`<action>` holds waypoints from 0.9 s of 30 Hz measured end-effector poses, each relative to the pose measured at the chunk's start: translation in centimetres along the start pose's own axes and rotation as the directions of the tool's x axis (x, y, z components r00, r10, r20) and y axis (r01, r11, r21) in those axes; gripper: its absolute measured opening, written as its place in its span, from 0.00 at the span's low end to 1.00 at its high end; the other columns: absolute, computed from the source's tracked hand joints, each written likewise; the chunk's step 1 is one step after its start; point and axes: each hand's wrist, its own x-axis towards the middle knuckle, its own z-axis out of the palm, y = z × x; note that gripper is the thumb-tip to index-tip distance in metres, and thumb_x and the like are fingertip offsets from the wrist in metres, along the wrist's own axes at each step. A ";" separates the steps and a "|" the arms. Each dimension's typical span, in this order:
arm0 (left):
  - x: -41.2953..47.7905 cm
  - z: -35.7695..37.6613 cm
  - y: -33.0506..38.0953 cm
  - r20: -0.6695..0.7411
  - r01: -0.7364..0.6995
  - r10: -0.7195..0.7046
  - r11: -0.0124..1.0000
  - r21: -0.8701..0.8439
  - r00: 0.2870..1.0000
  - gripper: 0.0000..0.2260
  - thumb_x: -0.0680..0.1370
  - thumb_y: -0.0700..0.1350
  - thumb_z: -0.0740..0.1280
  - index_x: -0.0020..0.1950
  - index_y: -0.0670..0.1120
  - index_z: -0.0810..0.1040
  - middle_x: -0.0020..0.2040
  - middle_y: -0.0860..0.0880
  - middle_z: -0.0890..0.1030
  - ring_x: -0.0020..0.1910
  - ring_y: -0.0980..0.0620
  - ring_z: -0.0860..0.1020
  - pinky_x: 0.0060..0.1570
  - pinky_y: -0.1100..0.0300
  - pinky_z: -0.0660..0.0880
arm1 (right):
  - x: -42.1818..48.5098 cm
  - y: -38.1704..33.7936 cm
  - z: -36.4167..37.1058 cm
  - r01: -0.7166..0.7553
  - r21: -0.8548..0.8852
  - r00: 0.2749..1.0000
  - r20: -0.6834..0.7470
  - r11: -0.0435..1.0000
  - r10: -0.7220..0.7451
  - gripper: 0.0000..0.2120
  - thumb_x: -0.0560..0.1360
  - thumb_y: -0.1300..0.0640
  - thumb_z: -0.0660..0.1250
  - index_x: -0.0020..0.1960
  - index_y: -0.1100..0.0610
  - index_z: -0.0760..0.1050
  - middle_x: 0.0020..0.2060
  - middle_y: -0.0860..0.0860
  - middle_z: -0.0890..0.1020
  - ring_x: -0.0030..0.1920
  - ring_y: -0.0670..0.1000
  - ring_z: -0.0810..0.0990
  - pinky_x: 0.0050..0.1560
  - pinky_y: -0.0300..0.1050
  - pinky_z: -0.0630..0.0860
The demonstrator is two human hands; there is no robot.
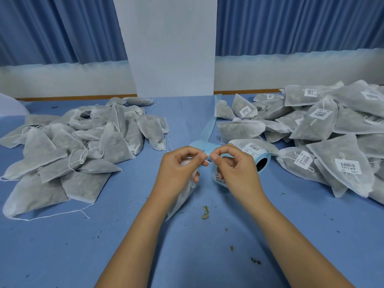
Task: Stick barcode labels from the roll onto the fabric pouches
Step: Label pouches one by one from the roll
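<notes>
– Fingers (202,156) first, please. What have they got?

– On my screen both thumbs and forefingers are curled in tight and meet tip to tip. Left hand (180,165) and right hand (234,169) pinch the same end of the liner strip (207,129), where a white edge shows against the blue. I can't tell whether that edge is a label.

– Anything else in the left?

– Yes, its lower fingers grip a pouch (182,196), which hangs down under the palm towards the table (187,256).

– What lies nearest me?

– Bare forearms, then leaf crumbs (205,213) on the blue cloth, just below the hands.

– And the roll?

– I see the label roll (268,157) lying on its side just behind the right hand, partly hidden by it, with its dark core facing right. From the pinch, the strip runs away across the table towards the pillar.

– The pouches?

– One heap of unlabelled pouches (83,142) sits to the left. To the right is a heap of labelled pouches (322,132) with white barcode stickers showing, and its near edge is just beside the roll.

– Beyond that?

– At the back I see a white pillar (172,48) between blue curtains (62,28).
</notes>
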 end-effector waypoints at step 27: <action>0.5 -0.7 -0.1 -0.069 -0.038 0.041 0.998 0.043 0.997 0.04 0.75 0.41 0.71 0.41 0.44 0.84 0.34 0.50 0.83 0.24 0.53 0.73 0.30 0.66 0.72 | 0.4 -0.2 -0.6 -0.154 0.055 0.977 0.158 0.987 0.143 0.05 0.74 0.63 0.68 0.50 0.57 0.77 0.38 0.51 0.84 0.24 0.49 0.75 0.23 0.36 0.66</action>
